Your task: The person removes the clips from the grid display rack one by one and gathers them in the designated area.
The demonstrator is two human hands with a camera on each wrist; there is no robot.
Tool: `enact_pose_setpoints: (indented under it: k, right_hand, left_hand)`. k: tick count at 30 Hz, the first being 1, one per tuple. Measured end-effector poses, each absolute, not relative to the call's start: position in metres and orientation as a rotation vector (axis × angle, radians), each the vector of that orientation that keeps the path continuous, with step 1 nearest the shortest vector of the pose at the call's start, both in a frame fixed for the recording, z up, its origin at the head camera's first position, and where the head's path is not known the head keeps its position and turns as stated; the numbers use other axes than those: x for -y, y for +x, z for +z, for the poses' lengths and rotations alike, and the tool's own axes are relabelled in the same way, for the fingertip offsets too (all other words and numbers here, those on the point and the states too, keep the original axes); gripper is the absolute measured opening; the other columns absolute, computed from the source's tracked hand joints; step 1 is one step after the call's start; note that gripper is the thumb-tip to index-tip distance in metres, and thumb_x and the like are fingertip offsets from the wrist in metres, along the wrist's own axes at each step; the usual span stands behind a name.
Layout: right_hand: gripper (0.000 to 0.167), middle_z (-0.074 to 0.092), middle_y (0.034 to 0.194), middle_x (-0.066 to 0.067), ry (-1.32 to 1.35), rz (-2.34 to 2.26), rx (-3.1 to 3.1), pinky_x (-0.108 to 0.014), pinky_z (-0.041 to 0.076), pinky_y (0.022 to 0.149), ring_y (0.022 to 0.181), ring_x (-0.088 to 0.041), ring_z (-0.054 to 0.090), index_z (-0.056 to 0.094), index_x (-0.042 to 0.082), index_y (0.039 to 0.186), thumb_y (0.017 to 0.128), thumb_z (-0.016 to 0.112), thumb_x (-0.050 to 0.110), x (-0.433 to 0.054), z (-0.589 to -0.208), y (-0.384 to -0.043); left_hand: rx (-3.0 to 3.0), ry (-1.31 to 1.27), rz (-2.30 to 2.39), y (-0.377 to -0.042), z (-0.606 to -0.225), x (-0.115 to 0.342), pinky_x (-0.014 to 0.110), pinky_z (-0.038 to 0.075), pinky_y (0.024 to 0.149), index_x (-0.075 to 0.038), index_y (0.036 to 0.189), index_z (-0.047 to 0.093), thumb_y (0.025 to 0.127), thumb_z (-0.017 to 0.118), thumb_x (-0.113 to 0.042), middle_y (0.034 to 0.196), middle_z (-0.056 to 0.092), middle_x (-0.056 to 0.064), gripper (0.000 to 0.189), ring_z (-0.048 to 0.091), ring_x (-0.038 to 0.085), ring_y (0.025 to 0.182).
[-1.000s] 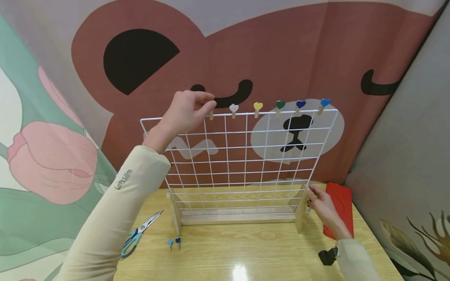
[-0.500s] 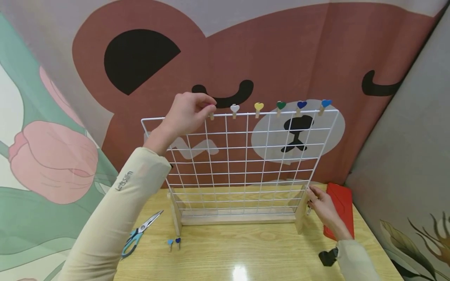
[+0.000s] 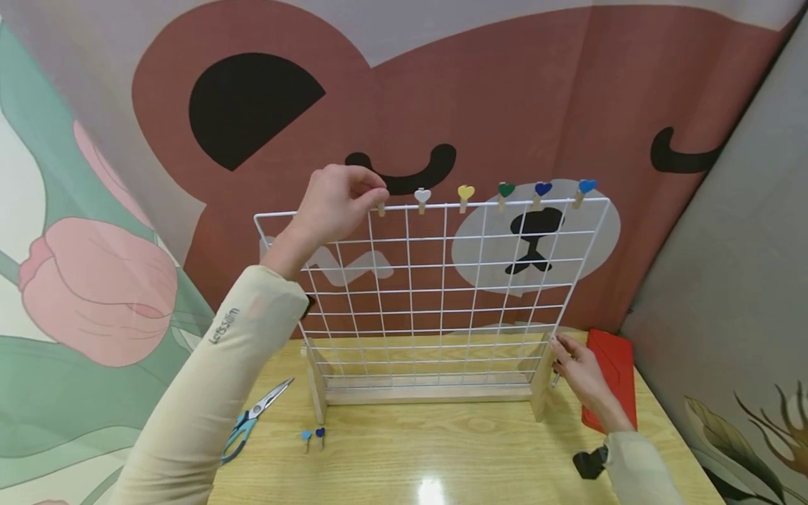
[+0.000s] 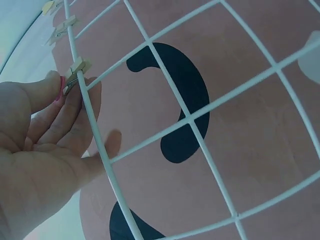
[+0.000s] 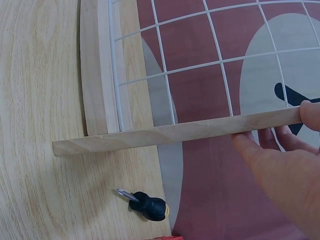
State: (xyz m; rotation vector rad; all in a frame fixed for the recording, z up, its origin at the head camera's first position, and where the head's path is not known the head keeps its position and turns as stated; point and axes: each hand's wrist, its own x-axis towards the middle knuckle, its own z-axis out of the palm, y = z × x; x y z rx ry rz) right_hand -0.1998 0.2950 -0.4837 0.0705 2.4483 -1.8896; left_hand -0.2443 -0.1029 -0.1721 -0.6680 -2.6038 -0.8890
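Across the desk [image 3: 435,445] stands the white wire grid [image 3: 443,266], set in its wooden stand [image 3: 429,395] — right grip [image 3: 582,373] holding the stand's right side, left grip [image 3: 333,201] pinching a clothespin [image 4: 79,66], pink showing, right on the grid's top edge!

Grid [image 3: 442,288] finished in white, clip hearts [image 3: 466,191] painted white, yellow, green and blue, tabletop [image 3: 391,452] patterned in yellow woodgrain.
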Motion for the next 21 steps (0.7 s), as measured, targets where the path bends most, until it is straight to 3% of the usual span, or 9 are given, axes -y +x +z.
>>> enact_pose_setpoints:
  k: [10,21]
  right_hand:
    - [0.064,0.014,0.151,-0.033,0.072,-1.927,-2.432,-0.048,0.029,0.104,0.136,-0.044,0.023,0.010,-0.012,0.148,0.105,0.035,0.030,-0.2942,-0.4825,-0.2004]
    - [0.061,0.019,0.150,-0.033,0.071,-1.936,-2.450,-0.047,0.030,0.103,0.134,-0.043,0.026,0.015,-0.012,0.147,0.106,0.034,0.029,-0.2944,-0.4848,-0.2022]
  left_hand:
    - [2.567,-0.712,-0.910,-0.2443,-0.1720,0.1028,0.032,0.049,0.074,-0.007,0.098,0.072,0.092,0.066,-0.016,0.086,0.071,0.005,0.013,0.067,0.016,0.082]
    - [2.482,-0.728,-0.904,-0.2433,-0.1752,0.1020,0.029,0.044,0.062,-0.005,0.091,0.073,0.091,0.067,-0.015,0.078,0.071,0.006,0.011,0.066,0.017,0.071]
